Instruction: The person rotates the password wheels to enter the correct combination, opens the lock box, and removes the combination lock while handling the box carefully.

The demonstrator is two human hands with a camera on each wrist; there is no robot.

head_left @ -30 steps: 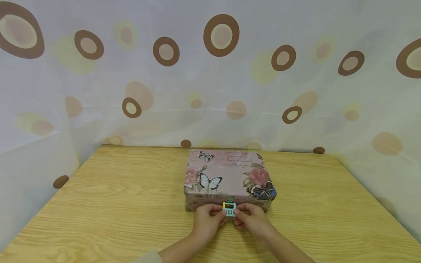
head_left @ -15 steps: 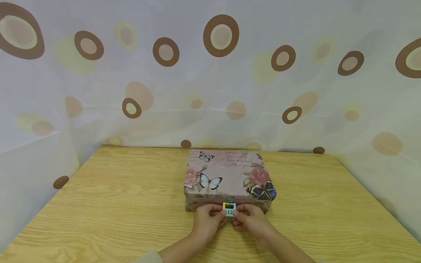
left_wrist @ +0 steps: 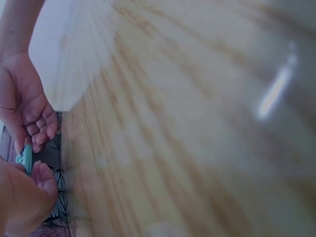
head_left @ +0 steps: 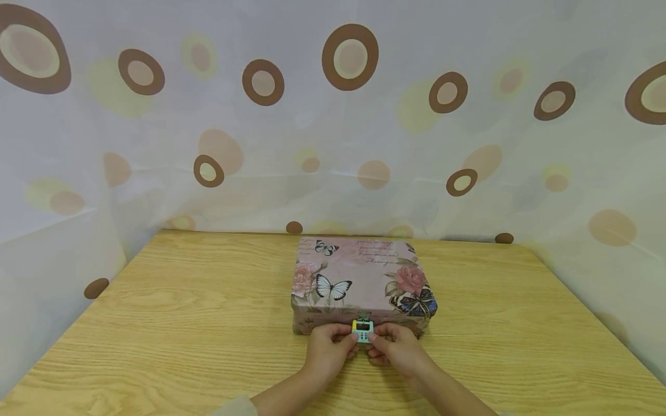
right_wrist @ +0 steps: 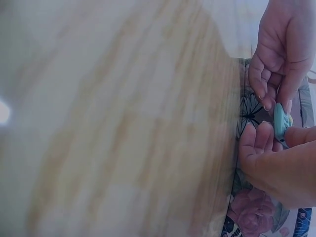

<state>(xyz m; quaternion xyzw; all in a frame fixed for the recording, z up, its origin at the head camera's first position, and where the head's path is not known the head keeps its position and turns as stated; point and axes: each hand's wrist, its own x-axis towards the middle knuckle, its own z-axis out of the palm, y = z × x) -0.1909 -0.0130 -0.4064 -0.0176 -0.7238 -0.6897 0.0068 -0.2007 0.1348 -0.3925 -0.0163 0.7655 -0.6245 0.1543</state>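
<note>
Pale wood grain fills the near edge of the table (head_left: 156,323), and over it two bare forearms come in from the bottom, meeting at the middle. The left hand (head_left: 326,349) has its fingers curled in, pinching the left side of a small teal padlock (head_left: 362,330); the right hand (head_left: 396,348) mirrors it, fingers curled and pinching the lock's right side. From the left wrist view the lock (left_wrist: 23,158) shows as a thin teal sliver caught between the fingertips of both hands, and from the right wrist view the same sliver (right_wrist: 281,120) sits between thumb and fingers, close against the box's front wall. The lock hangs at the clasp in the middle of that front wall, just above the tabletop. Behind the hands sits the box (head_left: 361,277) itself, pink with roses and butterflies printed on its shut lid, lying flat near the table's centre. Farther back, beyond the table's far edge, a white curtain (head_left: 333,127) with brown rings and pale dots closes off the scene.
</note>
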